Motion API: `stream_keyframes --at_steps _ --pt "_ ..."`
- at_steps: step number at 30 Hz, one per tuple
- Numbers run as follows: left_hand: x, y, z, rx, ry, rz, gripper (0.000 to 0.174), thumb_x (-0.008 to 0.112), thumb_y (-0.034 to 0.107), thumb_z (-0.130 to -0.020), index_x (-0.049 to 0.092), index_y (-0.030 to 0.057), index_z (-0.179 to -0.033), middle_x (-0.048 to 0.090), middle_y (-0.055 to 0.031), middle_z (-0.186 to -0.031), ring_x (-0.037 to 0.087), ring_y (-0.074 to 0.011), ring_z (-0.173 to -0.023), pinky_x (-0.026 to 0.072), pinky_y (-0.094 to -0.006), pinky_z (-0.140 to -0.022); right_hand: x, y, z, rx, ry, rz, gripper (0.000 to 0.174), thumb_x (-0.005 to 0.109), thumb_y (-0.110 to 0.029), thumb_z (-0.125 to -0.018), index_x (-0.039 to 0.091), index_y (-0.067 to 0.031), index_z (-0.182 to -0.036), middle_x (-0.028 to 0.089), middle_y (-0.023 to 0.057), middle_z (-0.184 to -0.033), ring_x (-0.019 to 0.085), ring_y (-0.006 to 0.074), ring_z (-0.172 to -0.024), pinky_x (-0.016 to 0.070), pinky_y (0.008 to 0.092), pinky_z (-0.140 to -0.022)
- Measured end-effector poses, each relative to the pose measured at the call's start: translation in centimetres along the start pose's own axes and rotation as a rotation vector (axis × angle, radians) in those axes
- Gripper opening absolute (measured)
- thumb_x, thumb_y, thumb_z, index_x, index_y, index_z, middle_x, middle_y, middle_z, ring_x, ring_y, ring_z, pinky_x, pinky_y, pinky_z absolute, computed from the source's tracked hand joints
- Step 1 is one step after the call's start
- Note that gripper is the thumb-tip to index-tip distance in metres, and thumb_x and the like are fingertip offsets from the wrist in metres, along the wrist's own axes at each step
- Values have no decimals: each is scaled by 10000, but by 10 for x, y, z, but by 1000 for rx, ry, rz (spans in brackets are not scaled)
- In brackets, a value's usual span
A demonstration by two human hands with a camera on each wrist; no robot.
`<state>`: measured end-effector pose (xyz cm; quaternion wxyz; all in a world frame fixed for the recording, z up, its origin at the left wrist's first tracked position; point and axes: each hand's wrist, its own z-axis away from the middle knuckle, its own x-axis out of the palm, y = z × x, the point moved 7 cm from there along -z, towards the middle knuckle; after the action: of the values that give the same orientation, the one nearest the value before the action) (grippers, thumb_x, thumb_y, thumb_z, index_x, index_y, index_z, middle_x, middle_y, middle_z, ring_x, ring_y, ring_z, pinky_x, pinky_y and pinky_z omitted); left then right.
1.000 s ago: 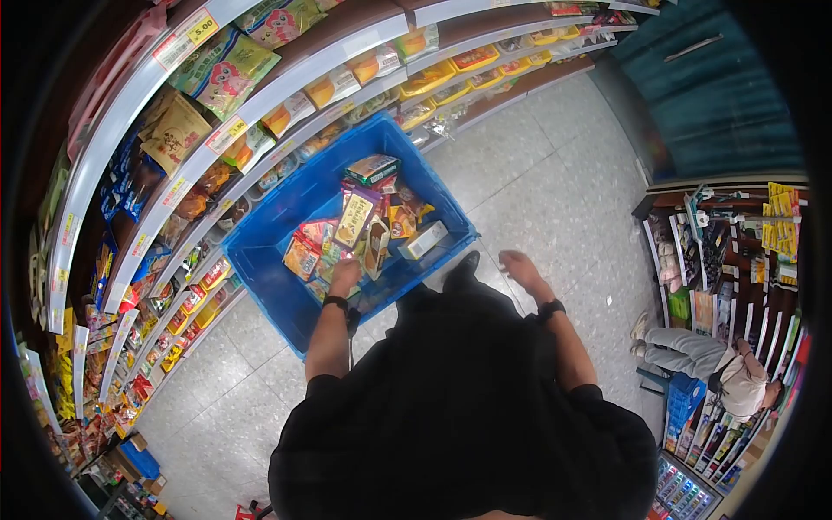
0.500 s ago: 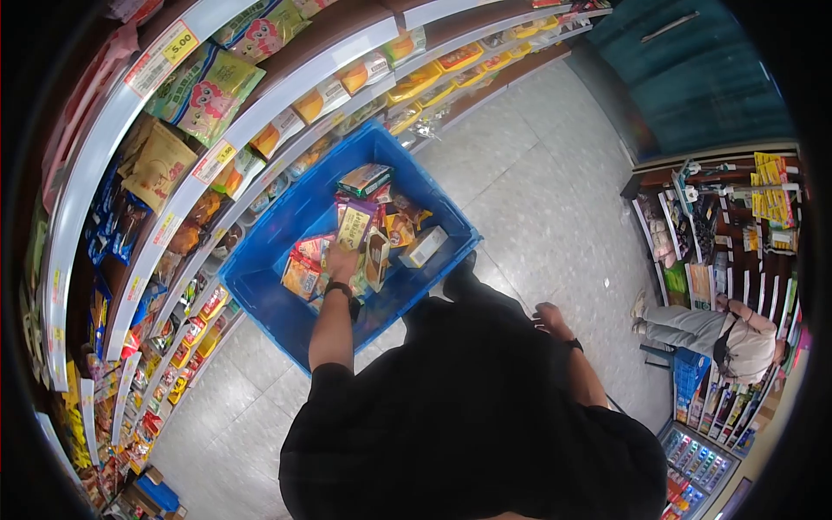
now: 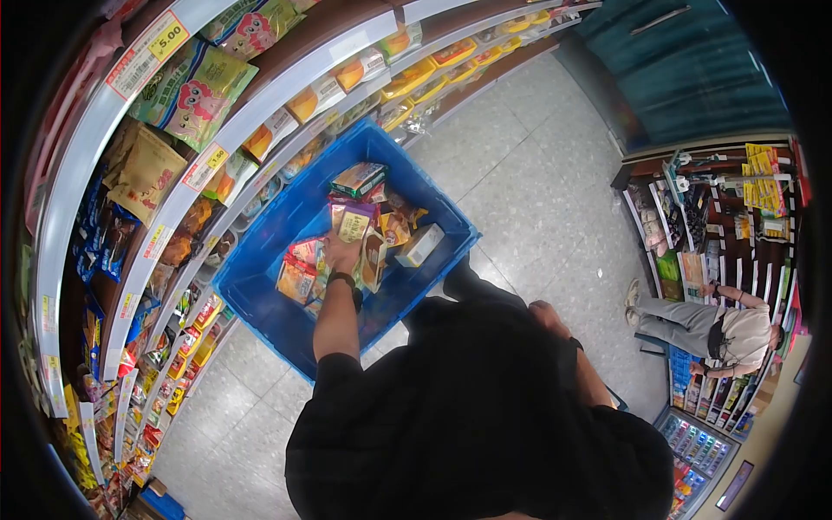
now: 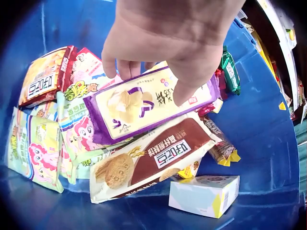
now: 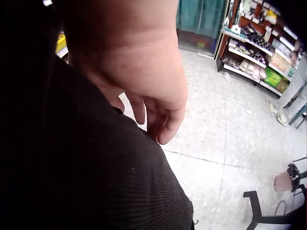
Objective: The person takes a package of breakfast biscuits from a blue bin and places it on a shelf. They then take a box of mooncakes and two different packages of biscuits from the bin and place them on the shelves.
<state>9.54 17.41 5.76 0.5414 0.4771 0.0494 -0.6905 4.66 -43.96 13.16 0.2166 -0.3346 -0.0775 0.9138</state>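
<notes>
Inside the blue plastic crate (image 3: pixel 260 312), my left hand (image 3: pixel 344 253) reaches down among snack packs. In the left wrist view it pinches a purple-and-cream biscuit pack (image 4: pixel 136 108), thumb across the printed face and fingers over the far edge. A brown-and-cream biscuit pack (image 4: pixel 158 160) lies just below it. To the left are green pony-printed snack bags (image 4: pixel 36 148) and a red biscuit pack (image 4: pixel 45 79). A small white box (image 4: pixel 204 196) sits near the crate wall. My right hand (image 3: pixel 548 318) hangs beside my black-clothed thigh, fingers loosely curled and holding nothing.
Curved shelves (image 3: pixel 295 95) of packaged snacks rise right behind and left of the crate. Pale tiled floor (image 3: pixel 537 182) lies to the right. Farther right, a person (image 3: pixel 724 334) is by stocked shelves (image 3: pixel 715 234). A teal curtain (image 3: pixel 685 78) hangs at the back.
My left hand has moved deeper into the crate and now grips the purple-and-cream biscuit pack. My right hand has drawn back to my thigh. The far person's arm has shifted.
</notes>
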Motion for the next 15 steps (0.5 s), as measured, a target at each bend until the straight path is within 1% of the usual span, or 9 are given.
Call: stream_keyframes --at_steps 1,2,3,5,6,10,13,14,15 --pt "-1 -2 2 -20 -19 12 833 753 392 -687 433 112 -1404 491 -200 -1380 435 -369 -1308 356 -424 -1108 -5 -5 3 54 14 -40 366 504 -266 -882 681 -2 -1064 619 223 -1197 568 371 -1140 438 420 -991" --pt "5 -8 -4 -11 -18 -25 743 736 398 -691 517 123 -1345 548 -190 -1322 483 -349 -1271 388 -406 -1081 -7 -15 5 52 11 -37 366 504 -266 -882 681 -2 -1064 619 223 -1197 568 371 -1140 438 420 -991" --pt "9 -16 -9 -16 -15 -24 743 736 398 -691 517 123 -1345 548 -190 -1322 483 -349 -1271 388 -406 -1081 -10 -22 6 42 22 -26 369 500 -271 -883 684 0 -1054 620 224 -1194 566 369 -1145 436 417 -995" --pt "29 -34 -15 -39 -151 14 689 737 397 -690 568 122 -1299 609 -175 -1242 541 -324 -1212 425 -386 -1043 -11 -25 3 28 29 -12 373 497 -276 -885 687 2 -1045 622 224 -1192 564 368 -1150 434 415 -999" --pt "44 -45 -23 64 -114 63 630 733 400 -698 613 118 -1247 644 -158 -1186 589 -319 -1147 457 -384 -1008 -10 -23 -2 25 19 2 376 498 -273 -884 685 8 -1049 623 223 -1191 565 364 -1150 433 412 -1001" --pt "49 -55 -11 36 -125 -20 540 732 388 -700 662 101 -1152 637 -189 -1180 603 -341 -1121 478 -413 -972 -5 -15 -18 -41 -33 62 381 512 -272 -877 681 16 -1059 624 219 -1193 567 356 -1154 431 404 -1005" --pt "47 -56 -3 37 -163 -67 512 727 374 -706 666 93 -1130 640 -206 -1162 604 -362 -1109 486 -420 -951 -10 -22 -11 47 -4 -28 364 518 -249 -873 679 10 -1072 629 215 -1178 572 360 -1139 436 405 -1005" --pt "42 -55 5 48 -141 -3 476 715 341 -720 658 57 -1098 658 -218 -1115 619 -377 -1074 494 -424 -928 -11 -25 -10 45 -5 -29 364 518 -249 -873 679 10 -1072 629 215 -1178 572 360 -1139 436 405 -1005" --pt "43 -57 9 47 -138 -3 476 715 341 -720 658 57 -1098 658 -218 -1115 619 -377 -1074 494 -424 -928 -11 -25 -11 20 22 -24 341 519 -232 -867 680 6 -1049 634 216 -1151 575 367 -1123 444 411 -993"
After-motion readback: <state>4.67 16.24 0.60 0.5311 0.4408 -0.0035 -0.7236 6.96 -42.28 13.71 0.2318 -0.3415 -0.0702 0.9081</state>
